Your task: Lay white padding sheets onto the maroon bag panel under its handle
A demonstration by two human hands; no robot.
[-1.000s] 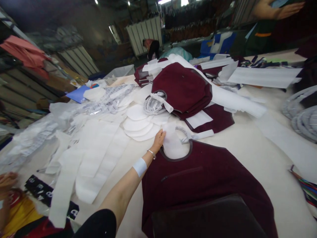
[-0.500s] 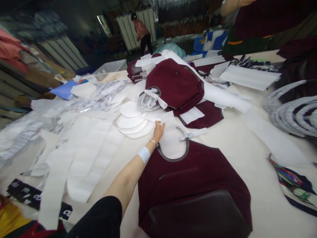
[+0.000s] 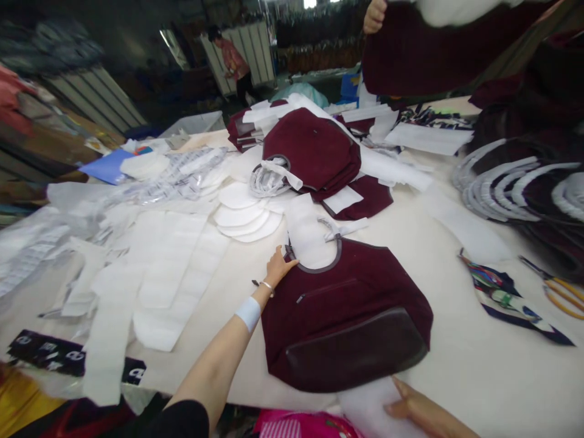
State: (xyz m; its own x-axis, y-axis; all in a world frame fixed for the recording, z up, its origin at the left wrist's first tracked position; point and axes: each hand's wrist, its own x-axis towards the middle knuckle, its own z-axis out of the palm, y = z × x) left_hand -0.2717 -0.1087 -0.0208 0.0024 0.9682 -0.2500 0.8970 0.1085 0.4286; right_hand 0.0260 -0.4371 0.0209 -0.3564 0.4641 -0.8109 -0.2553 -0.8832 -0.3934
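The right hand [image 3: 415,406] holds a thin white sheet [image 3: 362,401] between thumb and finger, with bright pink cloth [image 3: 298,424] just left of it, at the table's near edge. Directly ahead of that hand lies the maroon bag [image 3: 340,316], its dark base panel toward the wearer. The left hand [image 3: 277,267] rests at the bag's far left corner, thumb lying across the rim; I cannot tell whether its fingers grip. A white insert [image 3: 305,228] stands in the bag's opening, just right of the left hand, beside a wrapped handle.

Left of that hand spread long white pieces [image 3: 171,255], over a black printed strip [image 3: 48,353]. Well right of it lie a patterned scarf [image 3: 511,298] and orange-handled scissors [image 3: 563,292].

Just beyond the left hand, overlapping rounded white pieces [image 3: 246,222] and a stack of maroon bags [image 3: 314,149] block the way forward. Farther right, a co-worker's hand [image 3: 375,16] holds up maroon cloth [image 3: 424,55]; farthest, a person [image 3: 233,62] leans near pale panels [image 3: 255,52].
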